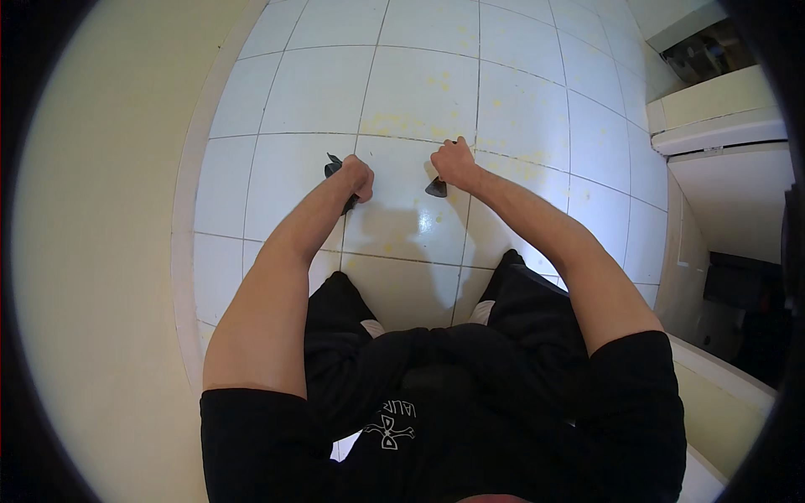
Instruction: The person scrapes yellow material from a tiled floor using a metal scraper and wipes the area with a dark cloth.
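My left hand [360, 177] is closed around a dark cloth or bag [333, 166], parts of which stick out above and below the fist. To its right, my right hand [453, 162] grips a small dark scraper-like tool [436, 187] whose flared end points back towards me. The rest of that tool is hidden in my fist. Both hands are over the white tiled floor [412, 182], which carries scattered yellow spots [402, 124], mostly beyond and to the right of my hands.
A pale wall [107, 226] with a skirting [190, 264] runs along the left. At the right are a white door or panel [729, 195], a ledge [717, 100] and dark objects [742, 280]. My knees in dark trousers are spread close below my hands.
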The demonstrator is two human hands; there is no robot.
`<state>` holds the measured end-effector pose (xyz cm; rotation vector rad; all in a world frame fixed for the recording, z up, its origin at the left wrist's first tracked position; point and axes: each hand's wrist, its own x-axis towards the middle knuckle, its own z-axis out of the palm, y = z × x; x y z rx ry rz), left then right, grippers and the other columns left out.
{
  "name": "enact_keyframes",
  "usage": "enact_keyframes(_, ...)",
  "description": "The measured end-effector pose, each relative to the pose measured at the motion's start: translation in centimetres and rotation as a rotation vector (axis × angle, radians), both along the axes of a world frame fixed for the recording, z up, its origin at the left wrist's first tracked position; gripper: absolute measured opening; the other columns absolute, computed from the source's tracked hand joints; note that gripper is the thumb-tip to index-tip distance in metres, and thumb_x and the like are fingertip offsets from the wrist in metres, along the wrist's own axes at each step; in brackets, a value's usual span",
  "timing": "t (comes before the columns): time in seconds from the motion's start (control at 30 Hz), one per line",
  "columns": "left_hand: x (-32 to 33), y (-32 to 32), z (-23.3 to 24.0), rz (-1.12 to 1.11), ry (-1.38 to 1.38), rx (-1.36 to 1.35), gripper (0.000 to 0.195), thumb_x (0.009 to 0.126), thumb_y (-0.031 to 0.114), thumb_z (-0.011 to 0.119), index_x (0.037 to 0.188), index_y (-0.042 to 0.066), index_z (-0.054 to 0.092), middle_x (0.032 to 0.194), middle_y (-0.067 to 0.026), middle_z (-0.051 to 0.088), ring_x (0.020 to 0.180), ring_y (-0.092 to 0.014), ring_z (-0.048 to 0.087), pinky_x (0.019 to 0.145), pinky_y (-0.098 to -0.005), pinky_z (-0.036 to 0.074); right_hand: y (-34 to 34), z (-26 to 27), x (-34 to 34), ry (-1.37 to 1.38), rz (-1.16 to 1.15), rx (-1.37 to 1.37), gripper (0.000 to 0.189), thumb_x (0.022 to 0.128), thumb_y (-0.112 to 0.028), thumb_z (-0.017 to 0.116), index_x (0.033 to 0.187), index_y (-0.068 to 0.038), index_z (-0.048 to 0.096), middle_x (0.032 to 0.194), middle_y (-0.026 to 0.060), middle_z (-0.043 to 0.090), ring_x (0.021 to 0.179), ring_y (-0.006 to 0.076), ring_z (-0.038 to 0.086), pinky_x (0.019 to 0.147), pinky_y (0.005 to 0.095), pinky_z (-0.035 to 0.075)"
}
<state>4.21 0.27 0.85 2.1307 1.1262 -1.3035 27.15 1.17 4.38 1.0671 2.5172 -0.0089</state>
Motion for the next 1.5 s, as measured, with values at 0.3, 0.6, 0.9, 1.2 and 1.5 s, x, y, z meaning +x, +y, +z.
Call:
enact_keyframes(0.3, 0.2, 0.0, 0.5, 0.01, -0.007, -0.001, 0.036, 0.064, 0.025, 0.06, 0.094, 0.01, 0.072, 0.098, -0.0088, 0.07, 0.091, -0.023, 0.067, 0.079, -0.0353, 0.051, 0.6, 0.5, 0.3, 0.0, 0.002, 0.064, 0.008, 0.075, -0.018, 0.066, 0.081, -0.014, 0.07, 0.084, 0.0034, 0.068, 0.09, 0.0197, 0.06, 0.074, 0.0389, 0.04)
enact_keyframes(0.6, 0.4, 0.0, 0.1, 0.012, 0.042, -0.004, 0.039, 0.063, 0.031, 0.068, 0.099, 0.015, 0.072, 0.103, -0.003, 0.07, 0.095, -0.019, 0.067, 0.082, -0.0329, 0.05, -0.9, -0.5, 1.4, 0.058, -0.064, -0.093, 0.025, 0.07, -0.034, 0.076, 0.081, -0.012, 0.072, 0.084, 0.0063, 0.068, 0.097, 0.0229, 0.059, 0.079, 0.0417, 0.045)
enact_keyframes(0.9, 0.4, -0.2, 0.4, -0.032, -0.012, 0.023, 0.038, 0.063, 0.026, 0.061, 0.094, 0.01, 0.072, 0.097, -0.0087, 0.07, 0.09, -0.023, 0.067, 0.078, -0.0354, 0.051, 0.7, 0.0, 1.2, -0.01, -0.005, 0.013, 0.025, 0.068, -0.03, 0.075, 0.084, -0.012, 0.07, 0.086, 0.0054, 0.068, 0.095, 0.0216, 0.059, 0.076, 0.0392, 0.044)
enact_keyframes(1.2, 0.2, -0.2, 0.6, -0.02, -0.011, 0.005, 0.036, 0.063, 0.026, 0.06, 0.093, 0.009, 0.072, 0.096, -0.0089, 0.07, 0.089, -0.023, 0.068, 0.077, -0.0351, 0.051, -0.4, -0.6, 1.0, 0.029, -0.024, -0.141, 0.031, 0.07, -0.038, 0.076, 0.084, -0.012, 0.071, 0.085, 0.0079, 0.068, 0.098, 0.0245, 0.06, 0.078, 0.0428, 0.046)
enact_keyframes(1.5, 0.3, -0.1, 0.5, 0.003, 0.045, 0.002, 0.042, 0.062, 0.032, 0.069, 0.101, 0.015, 0.072, 0.105, -0.0031, 0.069, 0.096, -0.019, 0.067, 0.082, -0.0322, 0.05, 0.7, 0.3, 2.1, 0.058, -0.187, -0.047, 0.034, 0.075, -0.041, 0.072, 0.087, -0.01, 0.07, 0.086, 0.0086, 0.069, 0.093, 0.0262, 0.063, 0.073, 0.0417, 0.048)
